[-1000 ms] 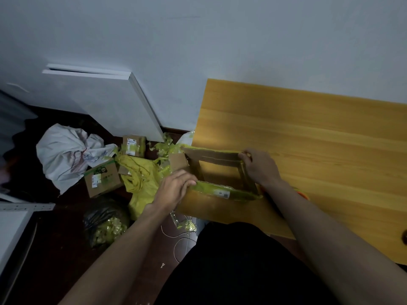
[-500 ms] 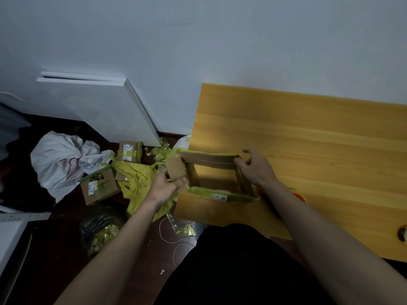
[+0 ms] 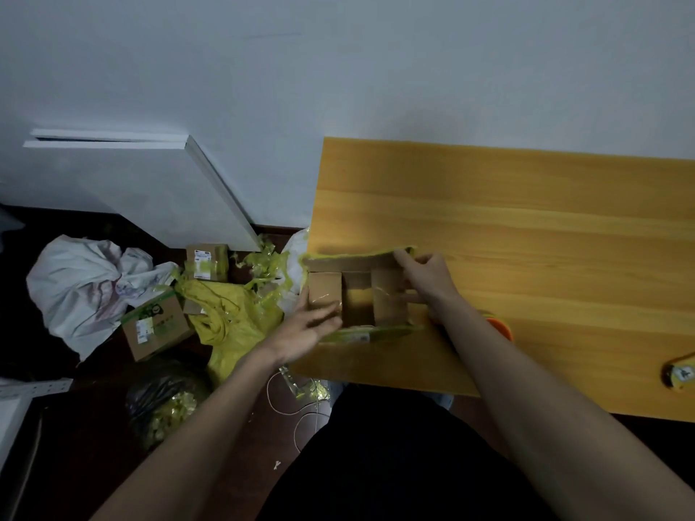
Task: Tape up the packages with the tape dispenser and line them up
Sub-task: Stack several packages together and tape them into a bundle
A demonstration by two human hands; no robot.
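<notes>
On the floor lie a white bag (image 3: 81,291), two taped cartons (image 3: 156,327) and a yellow bag (image 3: 235,317); the left hand (image 3: 306,327) presses a side flap of the open cardboard box (image 3: 361,295) at the wooden table's (image 3: 526,227) left edge with fairly straight fingers; the right hand (image 3: 425,274) grips the opposite flap.

The right forearm covers most of an orange object (image 3: 502,327) just right of the cardboard box (image 3: 357,295), so its shape cannot be told. Farther right of the box, a yellow item (image 3: 681,374) is cut off by the picture's edge. The left hand (image 3: 306,327) hides the box's near left corner. The label (image 3: 363,337) on the box's near flap is too small to read.
</notes>
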